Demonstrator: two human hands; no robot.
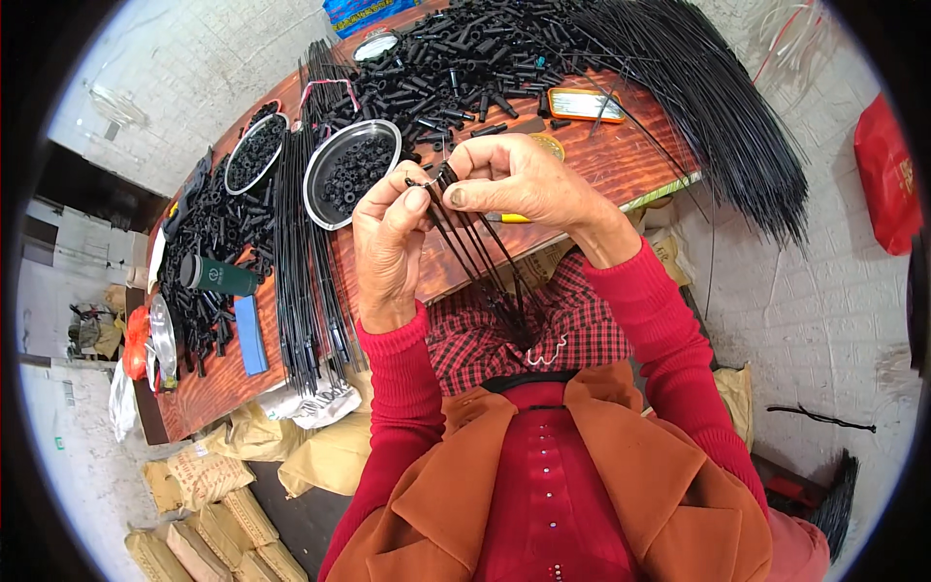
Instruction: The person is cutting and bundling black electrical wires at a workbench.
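Left hand and right hand meet above the wooden table, fingertips of both pinching the top ends of a bundle of thin black rods that hangs toward the checked lap cloth. Round metal-rimmed bowl holds small black ring pieces; a second bowl likewise. Short black tubes are heaped on the reddish grained tabletop. Pale tiled floor.

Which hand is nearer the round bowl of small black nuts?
Left. The left hand sits just right of the bowl, almost touching its rim; the right hand is farther right, beyond the left.
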